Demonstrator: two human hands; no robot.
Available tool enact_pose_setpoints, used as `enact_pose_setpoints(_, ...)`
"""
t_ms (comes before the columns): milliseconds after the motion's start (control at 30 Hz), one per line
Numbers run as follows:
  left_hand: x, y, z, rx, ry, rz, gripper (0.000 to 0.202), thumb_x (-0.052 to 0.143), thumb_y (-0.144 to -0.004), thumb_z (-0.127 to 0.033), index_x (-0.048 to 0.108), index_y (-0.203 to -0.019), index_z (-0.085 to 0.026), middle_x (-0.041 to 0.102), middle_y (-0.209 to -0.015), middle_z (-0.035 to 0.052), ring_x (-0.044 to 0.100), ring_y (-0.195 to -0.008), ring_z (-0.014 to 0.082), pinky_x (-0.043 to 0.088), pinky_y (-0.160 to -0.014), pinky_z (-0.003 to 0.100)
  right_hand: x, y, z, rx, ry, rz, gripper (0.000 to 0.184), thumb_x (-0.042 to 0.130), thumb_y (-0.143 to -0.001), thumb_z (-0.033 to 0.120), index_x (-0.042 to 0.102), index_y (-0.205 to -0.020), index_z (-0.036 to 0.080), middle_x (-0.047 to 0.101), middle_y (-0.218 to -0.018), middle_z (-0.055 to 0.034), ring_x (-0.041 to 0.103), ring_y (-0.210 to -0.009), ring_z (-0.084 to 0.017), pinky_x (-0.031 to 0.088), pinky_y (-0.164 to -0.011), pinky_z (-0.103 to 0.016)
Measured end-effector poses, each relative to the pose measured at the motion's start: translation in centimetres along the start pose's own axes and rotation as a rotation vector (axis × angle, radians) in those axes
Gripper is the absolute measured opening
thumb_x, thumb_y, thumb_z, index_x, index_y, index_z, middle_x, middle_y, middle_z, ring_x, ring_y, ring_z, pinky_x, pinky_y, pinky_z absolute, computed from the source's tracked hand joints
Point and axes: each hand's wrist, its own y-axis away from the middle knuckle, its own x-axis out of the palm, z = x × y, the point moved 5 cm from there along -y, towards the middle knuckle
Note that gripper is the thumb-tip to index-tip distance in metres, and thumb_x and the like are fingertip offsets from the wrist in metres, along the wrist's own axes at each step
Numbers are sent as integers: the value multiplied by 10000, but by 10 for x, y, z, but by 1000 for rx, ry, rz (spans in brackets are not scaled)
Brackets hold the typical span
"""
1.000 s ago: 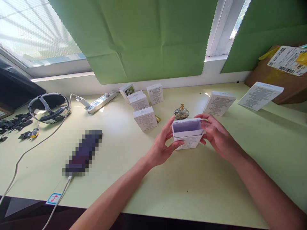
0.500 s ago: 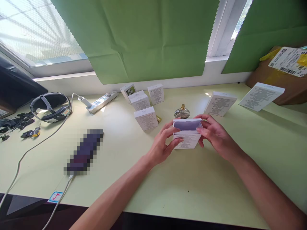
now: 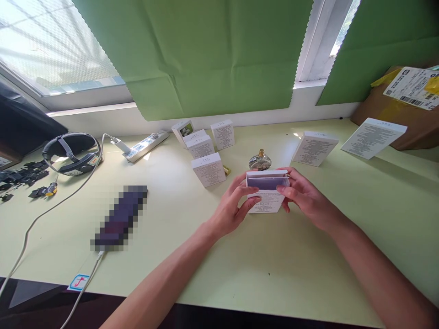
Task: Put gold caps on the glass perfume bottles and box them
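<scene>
While in both hands, white box (open, interior lilac).

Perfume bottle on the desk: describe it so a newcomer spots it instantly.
Start at the pale green desk below the window, then find the two hands holding the open white box at its middle. Just behind that box stands the perfume bottle: the only round clear-glass thing with a gold top among flat white cartons.

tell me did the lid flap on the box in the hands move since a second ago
Yes. The lid flap of the white box has folded down toward the opening, now lying well below the cap of the perfume bottle behind it; both hands hold the box.
</scene>
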Motion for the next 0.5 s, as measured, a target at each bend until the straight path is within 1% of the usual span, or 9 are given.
enact_pose_setpoints(200,-1,-1,-2,25,-7,14,315,551,-918,-102,477,-1185,-251,385,-1480,135,493,-1305,249,557,-933,428,1,0,1,10,-7,16,350,589,-911,408,480,-1215,275,632,-1057,-33,531,-734,-136,449,-525,-247)
enact_pose_setpoints(300,-1,-2,-5,59,-35,15,341,556,-906,-74,474,-1181,-258,390,-1471,125,496,-1302,253,533,-960,439,2,3,3,0,35,35,337,582,-917,401,478,-1219,296,617,-1064,-28,523,-732,-133,465,-553,-254)
enact_pose_setpoints(367,0,-2,-7,72,-54,21,354,544,-905,-62,469,-1185,-266,392,-1461,119,479,-1316,260,517,-975,453,2,6,5,-21,90,44,331,590,-914,388,482,-1219,317,598,-1109,-25,517,-714,-121,473,-567,-254)
enact_pose_setpoints(433,1,-1,-8,78,-60,35,370,523,-907,-51,462,-1196,-273,388,-1453,116,461,-1328,267,518,-969,457,1,8,10,-67,147,41,329,610,-901,359,499,-1209,329,578,-1168,-28,550,-782,-133,491,-604,-253)
enact_pose_setpoints(500,2,1,-9,93,-51,64,392,503,-912,-47,454,-1213,-293,364,-1468,106,484,-1298,260,545,-917,433,1,10,14,-121,193,45,328,625,-887,323,521,-1198,333,566,-1218,-32,578,-955,-177,519,-694,-269)
